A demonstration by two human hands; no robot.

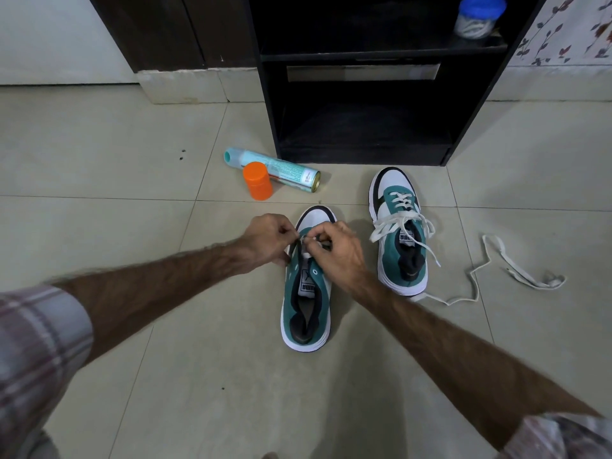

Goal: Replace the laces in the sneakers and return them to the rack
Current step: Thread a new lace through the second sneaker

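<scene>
Nearest, plaid sleeves (39, 342) rolled back at both lower corners, bare forearms reaching forward over the tiled floor (132, 134). Between them, the near sneaker (306, 313), green and white, toe pointing away, upper eyelets bare. Over its forefoot, left hand (266, 240) and right hand (334, 248) close together, fingers curled, each pinching a white lace end (306, 239) at the lowest eyelets; just how much lace already threaded, hard to tell under the knuckles. Just right and slightly farther, the second sneaker (399, 233), laced partway, loose ends spilling over its sides. Right again, a loose white lace (516, 273) lying in loops on the tiles. Farther left, an upright orange cap (257, 181) touching a toppled spray can (278, 168). Beyond, the black rack (364, 104), lower shelf dark, a blue-lidded jar (478, 16) on the upper one.
</scene>
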